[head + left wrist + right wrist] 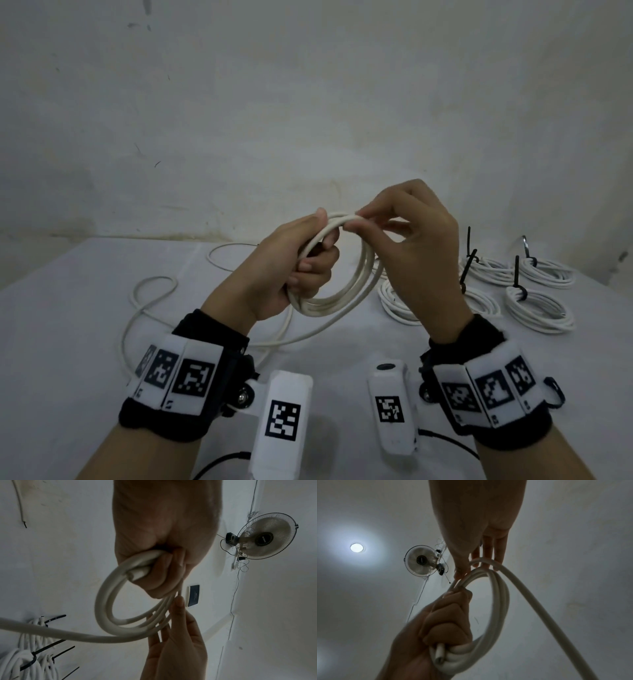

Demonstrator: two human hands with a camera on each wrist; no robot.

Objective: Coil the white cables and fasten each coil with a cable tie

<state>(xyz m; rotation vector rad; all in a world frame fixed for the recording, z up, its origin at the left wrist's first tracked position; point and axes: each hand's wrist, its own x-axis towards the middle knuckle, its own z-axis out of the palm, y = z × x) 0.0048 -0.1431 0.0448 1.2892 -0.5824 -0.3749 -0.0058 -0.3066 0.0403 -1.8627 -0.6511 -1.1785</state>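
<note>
Left of the hands, the loose cable [144,308] trails across the surface [85,342] and rises to the coil [342,291]. The left hand [287,267] clenches the coil's near-left side, its plane roughly upright between both hands. The right hand [411,240] pinches the top strand beside the left thumb. Right of it lie tied coils [537,308].

I am gripping the cable coil [337,274] in my left hand [291,260] while my right hand [416,246] is pinching its top strand above the counter [85,325].
</note>
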